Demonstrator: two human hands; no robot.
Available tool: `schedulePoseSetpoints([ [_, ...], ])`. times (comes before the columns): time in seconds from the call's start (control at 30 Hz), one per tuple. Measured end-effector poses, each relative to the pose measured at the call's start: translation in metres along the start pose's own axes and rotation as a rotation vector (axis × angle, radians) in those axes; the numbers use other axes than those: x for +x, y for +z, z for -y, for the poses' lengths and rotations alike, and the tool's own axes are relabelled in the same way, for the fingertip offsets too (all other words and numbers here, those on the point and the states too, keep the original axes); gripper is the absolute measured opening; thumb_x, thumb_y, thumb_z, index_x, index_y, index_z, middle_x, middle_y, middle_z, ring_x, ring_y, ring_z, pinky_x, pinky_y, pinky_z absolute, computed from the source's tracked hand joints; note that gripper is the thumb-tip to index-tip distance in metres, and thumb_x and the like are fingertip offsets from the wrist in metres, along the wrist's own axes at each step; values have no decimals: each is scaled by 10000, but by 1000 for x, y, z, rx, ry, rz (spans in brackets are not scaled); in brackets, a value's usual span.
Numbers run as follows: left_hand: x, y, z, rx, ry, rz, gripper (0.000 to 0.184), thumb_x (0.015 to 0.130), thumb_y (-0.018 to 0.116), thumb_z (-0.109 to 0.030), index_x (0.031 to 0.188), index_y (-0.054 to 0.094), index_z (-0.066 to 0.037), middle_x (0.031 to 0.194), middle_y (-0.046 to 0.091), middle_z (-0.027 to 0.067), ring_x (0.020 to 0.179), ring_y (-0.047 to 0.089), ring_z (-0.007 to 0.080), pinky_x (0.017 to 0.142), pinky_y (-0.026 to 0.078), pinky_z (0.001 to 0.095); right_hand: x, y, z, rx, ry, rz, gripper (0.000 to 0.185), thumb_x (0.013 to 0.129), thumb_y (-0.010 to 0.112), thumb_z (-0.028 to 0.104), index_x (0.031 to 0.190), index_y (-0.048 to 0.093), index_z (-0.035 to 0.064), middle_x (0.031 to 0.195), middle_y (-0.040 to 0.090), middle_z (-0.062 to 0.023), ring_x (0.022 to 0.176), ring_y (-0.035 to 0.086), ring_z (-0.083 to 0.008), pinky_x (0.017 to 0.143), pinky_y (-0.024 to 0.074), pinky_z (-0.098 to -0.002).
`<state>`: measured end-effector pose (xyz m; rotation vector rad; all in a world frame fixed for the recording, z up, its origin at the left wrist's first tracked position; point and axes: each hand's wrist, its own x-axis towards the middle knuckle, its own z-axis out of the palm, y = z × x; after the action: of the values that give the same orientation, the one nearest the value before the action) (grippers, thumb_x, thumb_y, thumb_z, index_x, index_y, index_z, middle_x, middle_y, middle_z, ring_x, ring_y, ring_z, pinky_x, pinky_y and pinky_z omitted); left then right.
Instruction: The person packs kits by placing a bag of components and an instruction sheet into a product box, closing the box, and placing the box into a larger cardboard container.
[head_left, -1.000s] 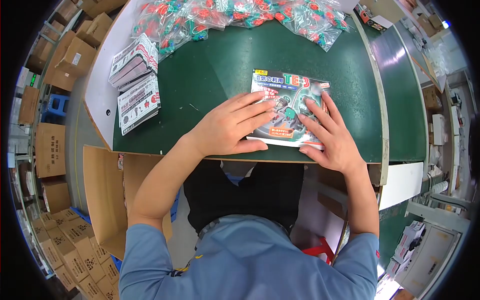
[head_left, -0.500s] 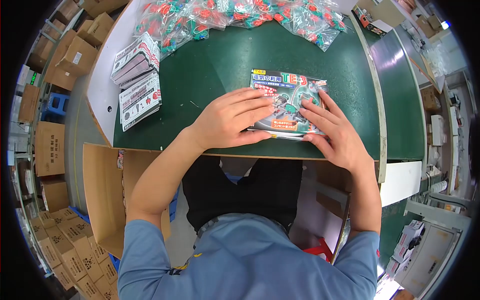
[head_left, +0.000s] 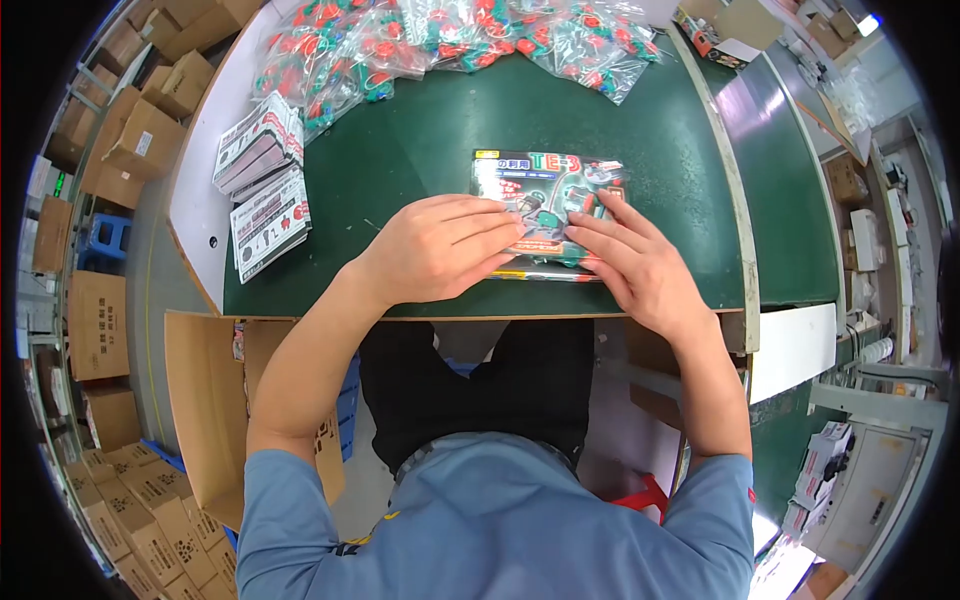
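A thin printed box (head_left: pixel 545 168) marked TE-3, with coloured pictures on its face, lies on the green tabletop (head_left: pixel 420 140) close to the front edge. My left hand (head_left: pixel 440 248) covers its lower left part, fingers stretched flat and side by side, thumb low along the front edge. From the right, my right hand (head_left: pixel 640 265) rests on the box, fingers extended over the face and thumb near the front edge. Both sets of fingertips touch the picture area, with a small gap between them. The palms hide the lower corners of the box.
Clear bags of red and green parts (head_left: pixel 460 35) heap along the back. Printed leaflets (head_left: pixel 270 220) are stacked at the left against a white side panel (head_left: pixel 195 220). Below the table's left edge stands an open carton (head_left: pixel 205 400). A raised strip (head_left: pixel 735 220) borders the right.
Both hands have slid slightly toward the box's front edge, uncovering more of its upper face. The whole view has shifted a little, so the table contents appear farther left.
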<state>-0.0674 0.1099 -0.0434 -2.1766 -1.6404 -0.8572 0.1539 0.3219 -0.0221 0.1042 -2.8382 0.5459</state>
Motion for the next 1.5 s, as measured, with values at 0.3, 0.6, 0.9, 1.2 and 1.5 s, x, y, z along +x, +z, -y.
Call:
schedulePoseSetpoints([
  [0.3, -7, -3, 1, -114, -77, 116, 362, 865, 782, -101, 1218, 735, -34, 1260, 730, 96, 1225, 669, 300, 1039, 559, 419, -9, 20, 4, -47, -30, -85, 431, 936, 754, 162, 1356, 674, 102, 1436, 649, -86, 1428, 518, -367, 1180, 396, -552],
  [0.6, -8, -16, 3, -189, -158, 243, 345, 915, 731, -86, 1257, 711, -46, 1347, 678, 92, 1320, 589, 320, 1125, 491, 443, -24, 39, -5, 261, 58, -175, 476, 920, 772, 141, 1381, 662, 95, 1521, 585, -109, 1481, 468, -351, 1243, 295, -573],
  [0.9, -9, -18, -2, -195, -161, 343, 435, 904, 735, -49, 1330, 706, -132, 1487, 593, 94, 1449, 469, 372, 1186, 424, 481, -24, 41, -6, 198, 28, -178, 452, 920, 778, 180, 1360, 686, 129, 1491, 611, -92, 1470, 481, -344, 1235, 308, -578],
  [1.2, -16, -3, -3, -82, -102, 315, 438, 884, 758, -45, 1310, 714, -135, 1480, 598, 89, 1440, 477, 371, 1176, 429, 486, -27, 35, -14, 581, 139, -203, 509, 854, 821, 100, 1347, 694, 122, 1526, 584, -97, 1500, 437, -361, 1243, 298, -571],
  [1.5, -22, 4, -7, -279, -265, 231, 382, 894, 763, -68, 1269, 727, -133, 1476, 605, 74, 1440, 480, 353, 1190, 408, 484, -29, 41, -17, 259, -23, -201, 504, 828, 838, 107, 1311, 695, 130, 1505, 600, -74, 1479, 459, -357, 1227, 332, -568],
])
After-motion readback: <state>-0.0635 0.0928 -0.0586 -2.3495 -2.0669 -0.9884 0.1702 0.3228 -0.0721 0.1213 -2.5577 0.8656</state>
